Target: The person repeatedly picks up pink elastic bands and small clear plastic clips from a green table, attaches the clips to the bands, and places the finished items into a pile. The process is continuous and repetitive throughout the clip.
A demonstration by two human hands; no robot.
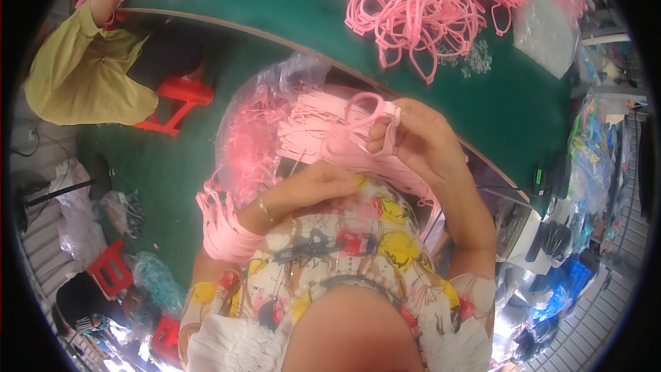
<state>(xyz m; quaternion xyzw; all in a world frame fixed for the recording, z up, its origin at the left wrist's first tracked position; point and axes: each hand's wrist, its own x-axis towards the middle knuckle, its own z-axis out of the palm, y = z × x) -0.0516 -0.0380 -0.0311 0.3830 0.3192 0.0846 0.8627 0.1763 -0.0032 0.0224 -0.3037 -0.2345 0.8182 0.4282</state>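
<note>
My right hand (pixel 418 139) is raised over my lap, its fingers closed on a pink strap loop (pixel 365 111) that stands up from the fingertips. My left hand (pixel 322 183) is lower and nearer my body, fingers curled together; whatever they may hold is hidden. Several pink strap loops (pixel 224 231) hang around my left forearm behind a bracelet (pixel 264 208). Just beyond my left hand lies a stack of flat pale pink straps (pixel 310 120) across my lap. Beside it on the left is a clear plastic bag (pixel 237 134) with pink pieces inside.
A green table (pixel 275 27) curves across the far side, bearing a heap of pink strap loops (pixel 420 17), small clear pieces (pixel 475 58) and a plastic bag (pixel 547 38). At the far left sits another person in a yellow-green top (pixel 82 76), near a red stool (pixel 175 105).
</note>
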